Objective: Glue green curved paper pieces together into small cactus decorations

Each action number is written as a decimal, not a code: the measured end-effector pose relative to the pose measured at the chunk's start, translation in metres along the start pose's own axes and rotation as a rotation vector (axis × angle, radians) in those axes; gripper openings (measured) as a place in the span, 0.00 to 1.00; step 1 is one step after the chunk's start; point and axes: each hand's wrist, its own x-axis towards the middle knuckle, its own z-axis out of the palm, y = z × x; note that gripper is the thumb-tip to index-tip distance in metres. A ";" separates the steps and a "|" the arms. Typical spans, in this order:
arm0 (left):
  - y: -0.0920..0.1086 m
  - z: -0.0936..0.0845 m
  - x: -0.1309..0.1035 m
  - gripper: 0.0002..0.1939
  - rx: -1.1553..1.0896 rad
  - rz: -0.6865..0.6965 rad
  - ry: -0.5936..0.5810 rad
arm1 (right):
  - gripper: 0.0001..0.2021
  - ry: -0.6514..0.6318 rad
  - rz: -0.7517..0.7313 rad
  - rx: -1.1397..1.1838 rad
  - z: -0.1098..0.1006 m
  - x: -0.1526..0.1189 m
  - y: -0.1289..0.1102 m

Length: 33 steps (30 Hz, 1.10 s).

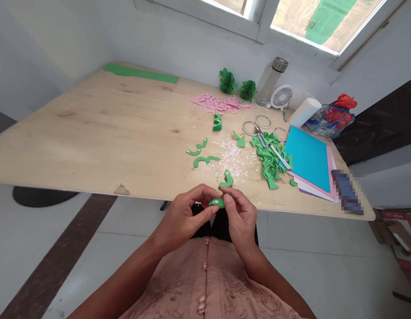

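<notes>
Between the fingertips of both hands, at the table's front edge, is a green paper cutout (217, 202) with small white patches on it. My left hand (193, 208) pinches its left end with thumb and forefinger. My right hand (240, 212) grips the right end, and its fingers cover part of the piece. Just beyond my hands lies a curved green piece (228, 179). Two wavy green strips, one nearer (205, 161) and one farther (197, 148), rest on the wood to the left of scattered white paper bits (235, 155).
Green scraps (272, 161) are heaped at right under a small snipping tool (261, 137) and a white pen-like stick (280, 157). Beyond are tape rings (263, 121), pink cutouts (221, 104), a bottle (272, 82) and a fan (281, 96). Coloured sheets (308, 159) lie far right.
</notes>
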 end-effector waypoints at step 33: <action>0.007 -0.004 0.008 0.07 -0.218 -0.041 0.152 | 0.26 -0.293 -0.344 -0.338 -0.010 -0.003 -0.010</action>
